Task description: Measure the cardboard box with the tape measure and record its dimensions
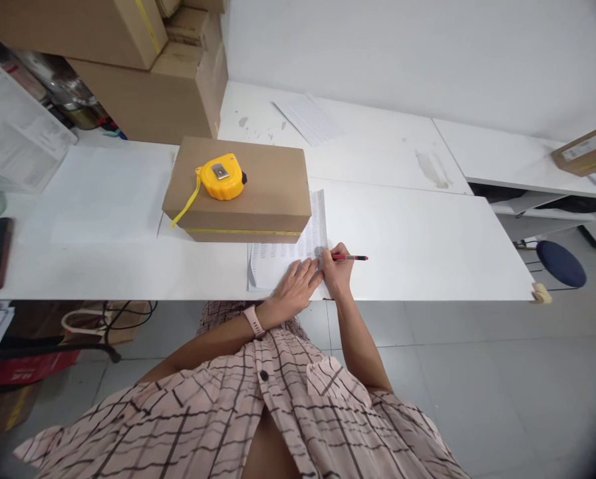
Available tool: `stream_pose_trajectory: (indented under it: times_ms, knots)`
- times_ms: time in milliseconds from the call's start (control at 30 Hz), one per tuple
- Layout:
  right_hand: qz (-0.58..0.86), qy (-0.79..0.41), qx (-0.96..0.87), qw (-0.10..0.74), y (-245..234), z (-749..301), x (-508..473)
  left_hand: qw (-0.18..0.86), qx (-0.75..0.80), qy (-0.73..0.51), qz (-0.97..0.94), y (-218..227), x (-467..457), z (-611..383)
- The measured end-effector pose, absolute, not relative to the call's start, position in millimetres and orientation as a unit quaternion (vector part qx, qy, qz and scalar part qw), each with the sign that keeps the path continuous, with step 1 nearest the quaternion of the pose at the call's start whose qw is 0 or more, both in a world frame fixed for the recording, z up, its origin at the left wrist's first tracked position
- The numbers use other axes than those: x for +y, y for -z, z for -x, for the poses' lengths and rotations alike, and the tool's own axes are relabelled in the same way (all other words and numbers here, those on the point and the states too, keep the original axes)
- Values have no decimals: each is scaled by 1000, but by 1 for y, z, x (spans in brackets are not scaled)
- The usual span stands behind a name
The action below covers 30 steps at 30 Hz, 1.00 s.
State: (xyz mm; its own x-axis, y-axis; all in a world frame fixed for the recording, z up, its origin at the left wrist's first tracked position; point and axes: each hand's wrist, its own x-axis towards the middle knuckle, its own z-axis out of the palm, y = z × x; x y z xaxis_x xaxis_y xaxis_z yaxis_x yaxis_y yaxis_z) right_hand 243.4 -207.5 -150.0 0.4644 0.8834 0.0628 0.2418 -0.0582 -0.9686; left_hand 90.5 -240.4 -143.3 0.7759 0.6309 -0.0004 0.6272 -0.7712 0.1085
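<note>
My right hand (336, 271) grips a red pen (350, 257) with its tip on a printed sheet (283, 259) near the front edge of the white table (418, 233). My left hand (298, 285) lies flat on that sheet, fingers stretched out, a pale watch on the wrist. Just behind the sheet and partly over it sits a brown cardboard box (268, 189). A yellow tape measure (221, 176) rests on the box top, its yellow strap hanging over the left edge.
Large cardboard boxes (143, 73) are stacked at the back left. A second sheet (310, 120) lies at the back of the table. A small carton (587, 150) sits on the right table, a blue stool (560, 263) below it. Cables and bags lie under the table at left.
</note>
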Motion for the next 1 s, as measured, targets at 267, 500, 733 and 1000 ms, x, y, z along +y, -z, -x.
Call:
stream_pose_trajectory:
  times_ms: [267,500,733,1000]
  knots:
    - [681,-231,-428,548,149,-242,-208,86,336,-24,-938,137,-240,-90]
    - [655,-97,-613,431,147,-242,-218,222,319,-187,-902,120,-239,-66]
    - [655,6,-713,251,162,-233,-215,24,434,-507,-745,24,-192,27]
    - [639,63,-671,372,150,-233,-222,138,582,-360,-716,-7,-121,65]
